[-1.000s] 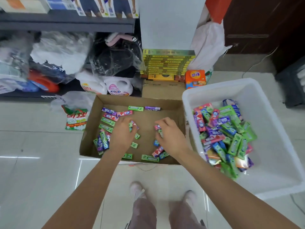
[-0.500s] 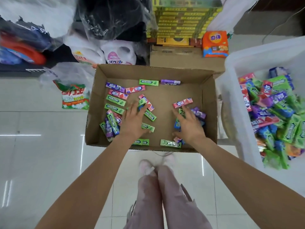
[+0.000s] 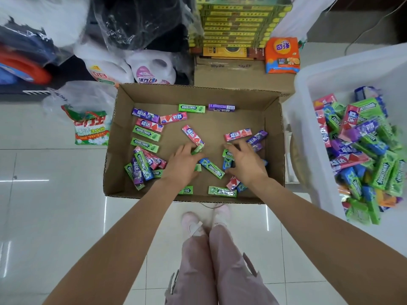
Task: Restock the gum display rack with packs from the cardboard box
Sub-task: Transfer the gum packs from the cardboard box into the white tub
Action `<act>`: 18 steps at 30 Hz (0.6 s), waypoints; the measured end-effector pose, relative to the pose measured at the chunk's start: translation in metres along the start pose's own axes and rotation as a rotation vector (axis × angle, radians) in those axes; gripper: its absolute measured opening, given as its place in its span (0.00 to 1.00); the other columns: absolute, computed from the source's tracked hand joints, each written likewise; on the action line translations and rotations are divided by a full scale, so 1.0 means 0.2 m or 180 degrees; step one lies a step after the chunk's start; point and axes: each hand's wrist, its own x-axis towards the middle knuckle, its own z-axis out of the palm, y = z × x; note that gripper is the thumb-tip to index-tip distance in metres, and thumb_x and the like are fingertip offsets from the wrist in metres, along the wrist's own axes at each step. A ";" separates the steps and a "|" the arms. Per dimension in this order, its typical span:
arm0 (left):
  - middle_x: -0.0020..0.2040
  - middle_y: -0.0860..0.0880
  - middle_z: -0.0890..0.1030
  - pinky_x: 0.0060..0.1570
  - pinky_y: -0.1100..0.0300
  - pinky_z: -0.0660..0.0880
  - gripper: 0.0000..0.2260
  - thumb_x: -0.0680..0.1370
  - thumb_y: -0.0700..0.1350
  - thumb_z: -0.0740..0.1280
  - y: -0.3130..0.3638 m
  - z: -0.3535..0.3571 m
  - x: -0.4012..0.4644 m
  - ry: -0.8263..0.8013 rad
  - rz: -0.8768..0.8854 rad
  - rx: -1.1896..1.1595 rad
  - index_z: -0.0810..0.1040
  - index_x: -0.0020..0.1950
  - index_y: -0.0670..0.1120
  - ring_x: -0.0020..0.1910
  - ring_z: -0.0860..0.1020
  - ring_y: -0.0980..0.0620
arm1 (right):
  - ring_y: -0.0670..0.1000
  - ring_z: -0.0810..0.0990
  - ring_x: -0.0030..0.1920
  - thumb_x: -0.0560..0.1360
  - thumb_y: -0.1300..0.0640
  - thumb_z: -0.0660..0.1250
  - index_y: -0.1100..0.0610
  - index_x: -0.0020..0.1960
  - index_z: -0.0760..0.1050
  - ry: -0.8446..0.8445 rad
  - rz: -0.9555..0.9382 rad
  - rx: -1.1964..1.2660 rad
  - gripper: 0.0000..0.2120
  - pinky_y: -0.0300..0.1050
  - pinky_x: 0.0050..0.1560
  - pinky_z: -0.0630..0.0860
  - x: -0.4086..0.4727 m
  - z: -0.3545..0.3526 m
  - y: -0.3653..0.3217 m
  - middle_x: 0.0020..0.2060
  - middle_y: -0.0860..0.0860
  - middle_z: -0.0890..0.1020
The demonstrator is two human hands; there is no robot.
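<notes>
I saw both hands down inside the cardboard box, which sat on the tiled floor in front of the person's feet. The left hand lay over the middle of the box floor with its fingers curled round a green gum pack at its fingertips, just beside the near end of a pink pack. The right hand was spread over a small heap of packs toward the right wall, fingers bent down onto them; I could not tell whether it was actually gripping any of them. Between the two hands lay a blue-and-green pack, tilted. More loose packs were scattered across the box: a cluster at the near left, green ones along the left side, and a green and a purple pack near the far wall. To the right of the box stood a white plastic bin piled with many more gum packs. A bag of washing powder lay on the floor to the left.
</notes>
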 end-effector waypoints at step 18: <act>0.49 0.44 0.73 0.48 0.59 0.71 0.15 0.74 0.41 0.71 0.00 -0.10 -0.06 0.0854 -0.0701 -0.1481 0.76 0.59 0.49 0.37 0.70 0.53 | 0.56 0.75 0.58 0.73 0.54 0.70 0.50 0.67 0.70 0.0229 0.0030 0.0593 0.23 0.50 0.60 0.74 -0.06 -0.06 -0.08 0.67 0.56 0.62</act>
